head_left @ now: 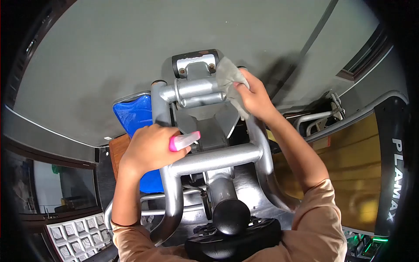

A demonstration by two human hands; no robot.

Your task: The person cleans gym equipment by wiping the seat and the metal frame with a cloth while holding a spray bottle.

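Note:
My left hand (150,146) is closed round a small bottle (187,140) with a pink part and a clear whitish part, beside the left upright of a silver metal frame (214,160). My right hand (254,97) grips a grey cloth (231,81) against the upper right of the frame, at the end of a thick horizontal tube (196,87). Part of the cloth hangs down below my fingers. Above the tube sits a black and silver bracket (195,61).
Blue pads (135,112) stand behind the frame on the left. A black round knob (231,216) and black padding (235,246) are close to my chest. At the right is a panel lettered PLAMAX (395,179). A grey wall (131,39) rises behind.

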